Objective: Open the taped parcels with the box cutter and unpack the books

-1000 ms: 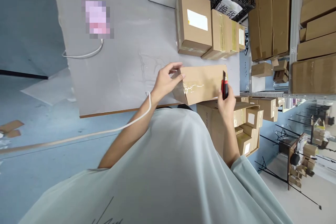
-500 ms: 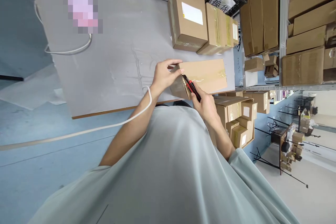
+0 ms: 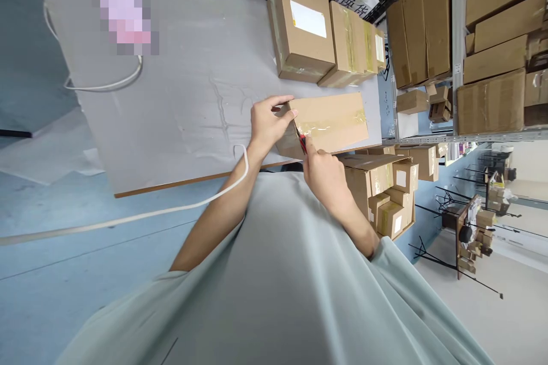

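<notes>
The likeliest mishap was a slip of the box cutter [image 3: 303, 143]: it stood at the left end of the oblong carton [image 3: 336, 113], close to the left hand [image 3: 269, 121], so a heavy push or sudden give in the glossy packing tape [image 3: 317, 127] could have sent the blade toward that thumb. Pressing too deep might also have scored anything inside the carton. The carton lay on the gray worktable [image 3: 171, 97], its near side close to the front edge, so a hard pull could have tipped it off. The white cable [image 3: 128, 215], left of the carton, appeared to cross the left wrist and might have snagged.

The left hand's fingers gripped the carton's left end, thumb on its top face, fingertips at its far corner. The right hand [image 3: 326, 178], in front of the carton, was closed around the cutter, with 1 finger extended toward the tape. The blade itself was hidden.
</notes>
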Demonstrator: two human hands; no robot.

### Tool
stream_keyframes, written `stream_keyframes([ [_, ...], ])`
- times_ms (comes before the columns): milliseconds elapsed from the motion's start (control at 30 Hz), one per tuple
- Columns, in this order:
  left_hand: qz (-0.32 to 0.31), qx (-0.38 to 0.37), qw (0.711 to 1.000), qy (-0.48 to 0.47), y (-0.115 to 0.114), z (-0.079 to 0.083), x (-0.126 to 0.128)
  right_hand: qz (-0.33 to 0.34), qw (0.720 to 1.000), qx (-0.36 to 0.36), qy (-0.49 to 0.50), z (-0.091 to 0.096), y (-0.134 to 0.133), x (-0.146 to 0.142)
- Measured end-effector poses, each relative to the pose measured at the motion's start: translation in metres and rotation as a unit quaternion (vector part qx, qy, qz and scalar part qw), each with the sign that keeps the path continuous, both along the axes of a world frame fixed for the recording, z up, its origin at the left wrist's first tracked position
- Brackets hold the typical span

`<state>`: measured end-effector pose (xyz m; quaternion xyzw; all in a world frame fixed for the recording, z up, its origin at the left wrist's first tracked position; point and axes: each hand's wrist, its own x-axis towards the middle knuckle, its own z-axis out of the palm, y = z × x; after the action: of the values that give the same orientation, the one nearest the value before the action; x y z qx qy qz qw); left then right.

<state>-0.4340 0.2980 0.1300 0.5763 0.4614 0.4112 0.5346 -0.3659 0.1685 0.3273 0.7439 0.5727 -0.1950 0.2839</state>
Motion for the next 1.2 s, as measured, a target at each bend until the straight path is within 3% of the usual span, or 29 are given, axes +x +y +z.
stream_keyframes([
  [133,0.014,-0.002,1.000,0.000,0.000,-0.001,0.002,0.010,0.999,-0.027,0.021,0.002,-0.007,0.006],
  [267,0.038,-0.009,0.999,-0.014,0.003,0.001,0.000,0.002,0.999,0.005,0.053,0.004,-0.021,0.006],
  [333,0.042,-0.015,0.999,-0.024,0.003,0.003,-0.002,-0.012,0.995,0.050,0.086,0.006,-0.030,0.019],
  [400,0.038,-0.023,0.999,-0.031,0.003,0.005,-0.003,-0.047,0.982,0.148,0.103,0.002,-0.037,0.051],
  [500,0.037,-0.022,0.998,-0.035,0.003,0.008,0.000,-0.147,0.922,0.352,0.065,-0.028,-0.031,0.131],
  [567,0.047,-0.014,0.998,-0.031,0.003,0.008,0.002,-0.220,0.871,0.437,0.041,-0.059,-0.020,0.189],
  [633,0.058,-0.008,0.998,-0.020,0.005,0.007,0.004,-0.272,0.839,0.466,0.071,-0.090,-0.009,0.235],
  [700,0.066,-0.005,0.998,-0.007,0.006,0.006,0.003,-0.300,0.819,0.468,0.144,-0.115,-0.005,0.262],
  [833,0.104,0.040,0.990,0.088,0.000,0.018,0.007,-0.309,0.772,0.469,0.296,-0.140,-0.010,0.272],
  [933,0.081,0.137,0.963,0.216,-0.016,0.042,0.040,-0.335,0.746,0.451,0.357,-0.147,-0.015,0.270],
  [1033,-0.082,0.210,0.938,0.263,-0.036,0.062,0.102,-0.340,0.739,0.427,0.394,-0.151,-0.017,0.273],
  [1100,-0.156,0.231,0.918,0.281,-0.045,0.065,0.142,-0.325,0.739,0.421,0.414,-0.152,-0.017,0.277],
  [1200,-0.181,0.235,0.906,0.303,-0.048,0.058,0.175,-0.306,0.751,0.405,0.422,-0.151,-0.017,0.283],
])
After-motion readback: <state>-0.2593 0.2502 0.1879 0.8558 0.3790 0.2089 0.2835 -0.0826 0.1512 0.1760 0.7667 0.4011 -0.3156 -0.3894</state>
